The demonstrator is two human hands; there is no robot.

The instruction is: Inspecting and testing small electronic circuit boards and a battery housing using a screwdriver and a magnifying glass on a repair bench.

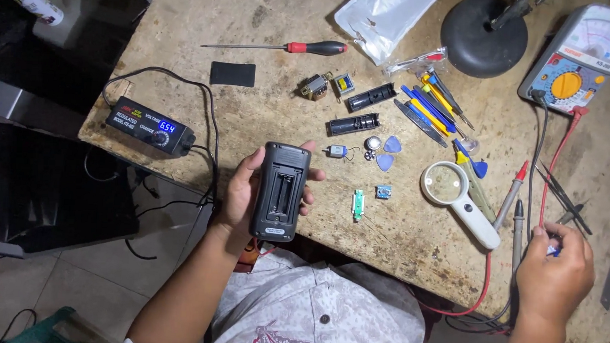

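Black plastic handheld device gripped back-up in left hand, fingers wrapped round its edges, just above the worn chipboard table; battery bay already uncovered and empty. Right hand, well right of the device, fingers closed on something small near red probe lead; reassembly seemingly still ahead

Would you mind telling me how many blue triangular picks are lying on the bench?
3 are visible: one blue pick right of the small round part, one just below it, and one beside the magnifying glass. Others may hide under the tools.
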